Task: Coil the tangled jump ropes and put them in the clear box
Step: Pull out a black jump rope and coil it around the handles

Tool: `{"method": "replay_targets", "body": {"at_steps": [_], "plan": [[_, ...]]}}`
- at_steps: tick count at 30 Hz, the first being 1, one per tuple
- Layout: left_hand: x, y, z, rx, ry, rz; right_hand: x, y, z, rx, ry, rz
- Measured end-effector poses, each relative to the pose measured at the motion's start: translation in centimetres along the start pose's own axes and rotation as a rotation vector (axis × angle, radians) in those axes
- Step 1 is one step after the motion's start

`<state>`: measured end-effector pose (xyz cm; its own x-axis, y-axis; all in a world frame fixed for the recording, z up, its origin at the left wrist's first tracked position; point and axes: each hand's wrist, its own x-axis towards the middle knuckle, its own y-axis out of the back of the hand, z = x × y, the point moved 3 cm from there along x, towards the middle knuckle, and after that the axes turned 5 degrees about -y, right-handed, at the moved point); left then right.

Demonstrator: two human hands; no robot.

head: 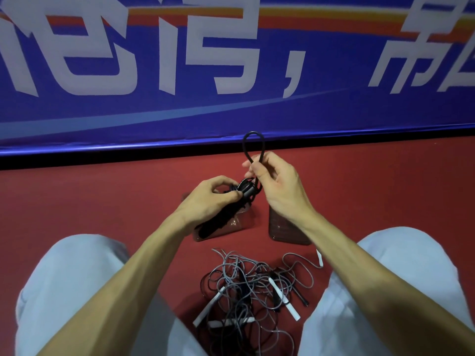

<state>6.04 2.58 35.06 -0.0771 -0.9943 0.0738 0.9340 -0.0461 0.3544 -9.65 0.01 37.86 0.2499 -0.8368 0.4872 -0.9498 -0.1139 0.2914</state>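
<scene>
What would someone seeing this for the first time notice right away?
The two hands raised mid-frame stand out: the left hand grips a bundled black jump rope, while the right hand pinches a loop of it that stands upward. Behind them a blue banner with big white characters fills the top. A tangled pile of grey and black ropes with white handles lies on the red floor at bottom centre.

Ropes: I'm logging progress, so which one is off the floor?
The black rope, held by the left hand and right hand; the tangle of others lies on the floor.
</scene>
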Motion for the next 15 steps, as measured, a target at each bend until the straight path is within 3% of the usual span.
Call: {"method": "replay_targets", "body": {"at_steps": [7, 15], "plan": [[0.0, -0.5, -0.4, -0.055, 0.055, 0.014, 0.1, 0.0, -0.1, 0.171, -0.08, -0.056], [0.1, -0.9, -0.3, -0.334, 0.09, 0.112, 0.2, 0.8, -0.9, 0.2, -0.077, -0.001]]}}
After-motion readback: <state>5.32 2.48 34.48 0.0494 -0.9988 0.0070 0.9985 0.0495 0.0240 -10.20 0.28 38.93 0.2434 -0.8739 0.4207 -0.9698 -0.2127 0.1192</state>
